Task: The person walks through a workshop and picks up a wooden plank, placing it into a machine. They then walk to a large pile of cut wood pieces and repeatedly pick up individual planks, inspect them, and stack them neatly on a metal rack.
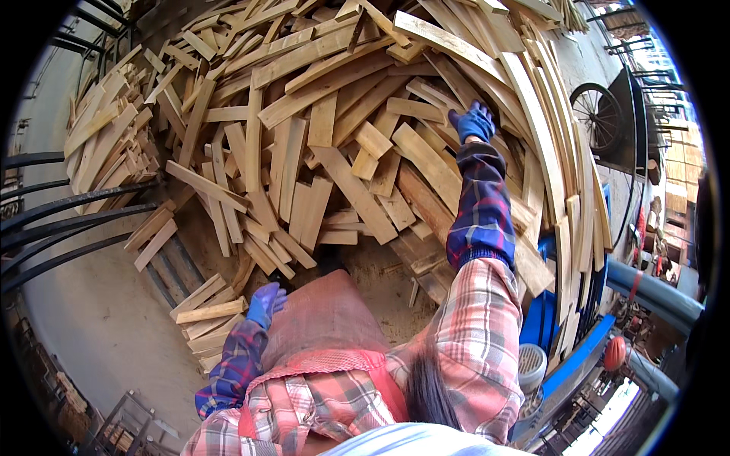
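A large heap of loose wooden slats (334,114) spreads in front of me. My right hand (474,124), in a blue glove, reaches far out over the heap's right side. Its thumb and fingers are apart at the boards, and nothing is visibly gripped. My left hand (266,302), in a blue-purple glove, hangs low beside my reddish apron (323,311). Its fingers are loosely extended, with no object in them. Close to its left lies a small stack of short wooden pieces (211,310).
Long boards (566,213) stand along the right, beside a blue machine frame (578,356). Curved black metal bars (76,201) jut in from the left, near another pile of slats (106,144). A spoked wheel (595,118) stands at the far right.
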A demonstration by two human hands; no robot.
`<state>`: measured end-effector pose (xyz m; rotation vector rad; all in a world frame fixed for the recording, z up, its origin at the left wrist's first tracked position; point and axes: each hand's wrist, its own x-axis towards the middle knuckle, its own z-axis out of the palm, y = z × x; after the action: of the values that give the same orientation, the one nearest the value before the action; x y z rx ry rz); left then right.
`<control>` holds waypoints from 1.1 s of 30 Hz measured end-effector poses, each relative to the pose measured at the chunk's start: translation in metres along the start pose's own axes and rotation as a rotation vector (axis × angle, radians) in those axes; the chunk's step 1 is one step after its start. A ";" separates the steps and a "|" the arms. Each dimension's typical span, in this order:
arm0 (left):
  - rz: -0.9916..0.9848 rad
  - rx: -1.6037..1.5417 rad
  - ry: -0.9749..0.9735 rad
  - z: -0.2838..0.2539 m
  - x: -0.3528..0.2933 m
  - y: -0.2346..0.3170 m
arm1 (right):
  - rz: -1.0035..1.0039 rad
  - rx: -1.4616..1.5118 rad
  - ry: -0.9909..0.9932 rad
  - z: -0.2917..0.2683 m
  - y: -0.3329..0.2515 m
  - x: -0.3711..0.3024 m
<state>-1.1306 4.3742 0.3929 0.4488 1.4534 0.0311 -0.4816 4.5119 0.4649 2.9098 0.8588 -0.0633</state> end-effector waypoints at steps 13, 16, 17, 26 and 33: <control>0.404 0.427 -0.291 0.122 0.063 0.091 | -0.140 -0.142 -0.388 -0.016 -0.033 0.011; 0.377 0.198 -0.424 0.225 0.039 0.185 | -0.142 0.151 -0.459 -0.037 -0.010 -0.077; 0.298 0.080 -0.422 0.248 0.031 0.214 | -0.178 0.215 -0.506 -0.051 -0.014 -0.114; 0.047 -0.110 -0.588 0.218 0.086 0.158 | -0.411 0.605 -0.789 -0.064 0.029 -0.262; 0.155 -0.161 -0.557 0.175 -0.008 0.148 | -0.244 -0.351 -0.264 -0.030 0.124 -0.134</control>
<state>-0.9273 4.4588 0.4559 0.3970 0.8598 0.1349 -0.5264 4.3395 0.5153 2.3961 1.0491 -0.2793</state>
